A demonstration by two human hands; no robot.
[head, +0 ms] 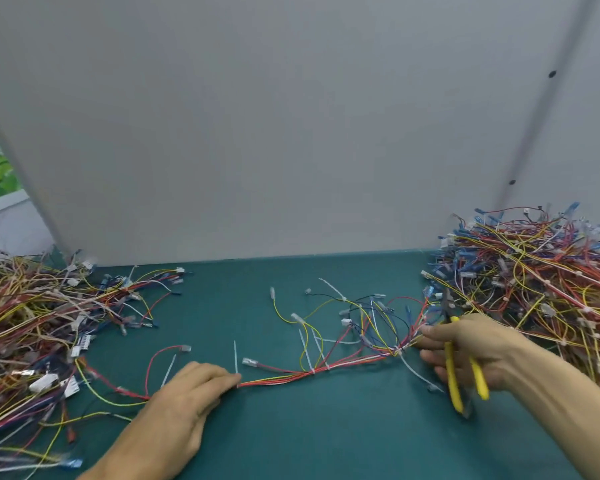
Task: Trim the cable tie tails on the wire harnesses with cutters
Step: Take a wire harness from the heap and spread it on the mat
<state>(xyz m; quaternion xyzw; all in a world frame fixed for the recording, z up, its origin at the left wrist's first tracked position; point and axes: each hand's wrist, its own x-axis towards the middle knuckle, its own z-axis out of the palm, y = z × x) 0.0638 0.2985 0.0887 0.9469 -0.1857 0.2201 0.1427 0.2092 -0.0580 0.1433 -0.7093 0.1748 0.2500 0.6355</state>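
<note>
A plain grey panel is standing across the back, and a dark green tabletop is spreading out below it. A tall heap of harnesses in red, yellow, blue and white wire is piling up at the right edge, and a flatter tangled heap is lying along the left edge. Between the two heaps one wire harness is stretching across the tabletop from hand to hand: its red, yellow and white wires are running bundled together at the left, then fanning out into loose loops with small pale connectors toward the right. The left hand is resting on the tabletop, its fingers curling in and pinching the bundle at its left end. The right hand is gripping the yellow-handled cutters against the palm, handles pointing down toward the person and the dark head pointing away at the foot of the right heap, while its blurred fingers are reaching to the harness where the wires gather. Thin white cable tie tails are sticking out untrimmed along the bundle, one standing upright just beside the left fingertips and others slanting up near the middle
</note>
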